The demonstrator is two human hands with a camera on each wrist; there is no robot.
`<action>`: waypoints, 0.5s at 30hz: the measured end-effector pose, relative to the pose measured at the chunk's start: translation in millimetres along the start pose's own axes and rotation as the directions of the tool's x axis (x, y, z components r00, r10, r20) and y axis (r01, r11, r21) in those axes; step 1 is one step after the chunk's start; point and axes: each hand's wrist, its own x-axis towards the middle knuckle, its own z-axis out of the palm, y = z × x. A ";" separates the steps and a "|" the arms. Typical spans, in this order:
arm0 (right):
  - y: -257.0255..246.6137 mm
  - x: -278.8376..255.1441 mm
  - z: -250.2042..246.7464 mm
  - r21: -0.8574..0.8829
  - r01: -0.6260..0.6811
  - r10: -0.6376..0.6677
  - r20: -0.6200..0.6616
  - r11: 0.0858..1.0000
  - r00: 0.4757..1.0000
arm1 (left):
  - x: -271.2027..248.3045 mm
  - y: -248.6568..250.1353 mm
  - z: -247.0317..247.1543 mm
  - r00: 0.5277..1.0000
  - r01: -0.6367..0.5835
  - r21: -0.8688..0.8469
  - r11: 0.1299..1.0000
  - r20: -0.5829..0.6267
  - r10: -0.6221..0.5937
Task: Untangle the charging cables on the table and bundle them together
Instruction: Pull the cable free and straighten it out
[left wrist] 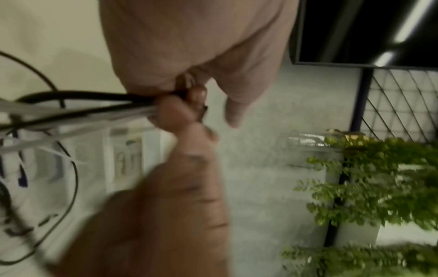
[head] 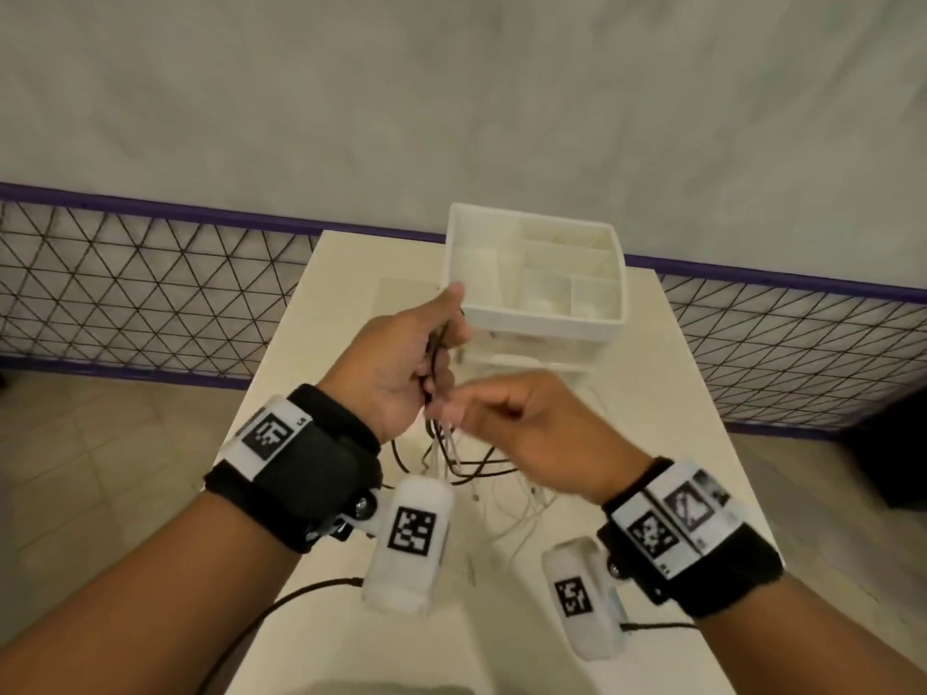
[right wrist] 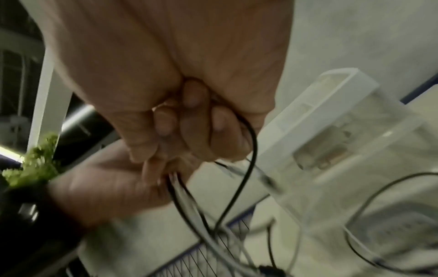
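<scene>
Both our hands meet above the surface (head: 667,393). Our left hand (head: 396,363) grips the black and white charging cables (head: 451,456); our right hand (head: 521,418) pinches them just below

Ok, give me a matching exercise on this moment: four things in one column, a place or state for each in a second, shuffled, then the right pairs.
Column one:
1. left hand
2. right hand
3. white organizer box
4. loose cable loops

Column two:
A. stands at the far end of the table
B. hang below the two hands
C. grips a gathered bunch of black and white cables
D. pinches the cables just under the other hand

Pairs: 1-C, 2-D, 3-A, 4-B
</scene>
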 end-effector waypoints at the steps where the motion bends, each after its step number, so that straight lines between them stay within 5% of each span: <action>1: 13.5 -4.3 6.6 -0.020 -0.039 0.040 0.043 0.999 0.998 | 1.6 2.2 -2.3 0.997 -0.020 -0.038 0.999 -0.070 0.017; 6: 93.1 -40.9 9.7 -0.074 -0.270 0.276 0.088 0.960 0.957 | 4.5 13.0 -35.3 0.971 -0.091 -0.158 0.983 -0.234 0.052; 15: 164.8 -73.5 -26.5 0.012 -0.530 0.505 -0.319 0.848 0.802 | 0.1 15.4 -54.8 0.924 -0.286 -0.225 0.931 -0.321 0.207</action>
